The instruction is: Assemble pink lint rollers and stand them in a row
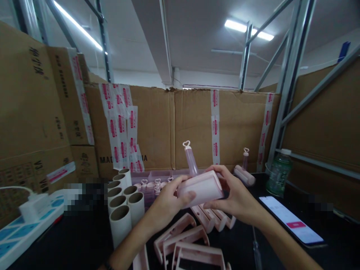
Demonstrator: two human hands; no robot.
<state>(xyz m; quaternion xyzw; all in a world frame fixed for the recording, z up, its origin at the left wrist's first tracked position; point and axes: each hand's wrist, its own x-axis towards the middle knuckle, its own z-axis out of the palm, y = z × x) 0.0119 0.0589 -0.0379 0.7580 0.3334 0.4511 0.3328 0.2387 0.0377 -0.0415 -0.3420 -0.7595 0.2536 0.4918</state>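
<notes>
A pale pink lint roller [200,190] is held up in front of me, tilted slightly, with its right end higher. Its see-through handle [191,161], topped by a white heart-shaped loop, points upward. My left hand [168,197] is closed around the left end, thumb across the front. Around the right end, my right hand [231,193] curls its fingers and thumb. Below both hands lie several pink plastic frames [197,251] and several pink covers [205,219]. Upright white paper rolls [120,221] with hollow cores stand left of my left forearm.
Behind the hands are lilac bins [160,174] with heart-topped handles. Another lint roller [244,175] lies at the back right, near a green bottle [279,172]. A phone [292,221], a screwdriver [256,253] and a power strip [30,228] rest on the black table. Cardboard walls [191,127] enclose it.
</notes>
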